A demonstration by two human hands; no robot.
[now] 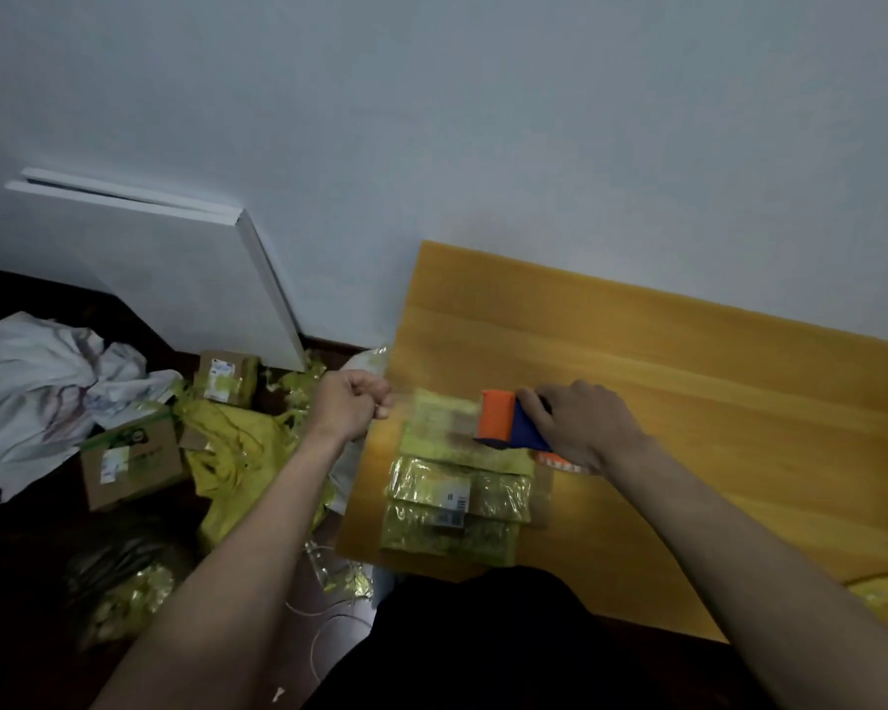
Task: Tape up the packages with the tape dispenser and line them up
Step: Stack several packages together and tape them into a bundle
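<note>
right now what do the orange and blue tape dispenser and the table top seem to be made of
Orange and blue tape dispenser: likely moulded plastic, going by its flat, saturated colours and matte look. Yellow-brown table top: probably wood or wood laminate, with faint lengthwise grain bands and a smooth finish.

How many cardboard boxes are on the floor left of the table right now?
2. One small box sits near the white panel; a larger box lies nearer, beside the yellow wrapping. More may be hidden under the clutter.

The yellow table (pixel 688 361) lies bare right of and beyond the package (pixel 457 499); the wall (pixel 483 120) closes its far edge; left, the floor is crowded with boxes (pixel 132 461), yellow wrap (pixel 242 453), white cloth (pixel 37 381) and a leaning white board (pixel 191 279).
</note>
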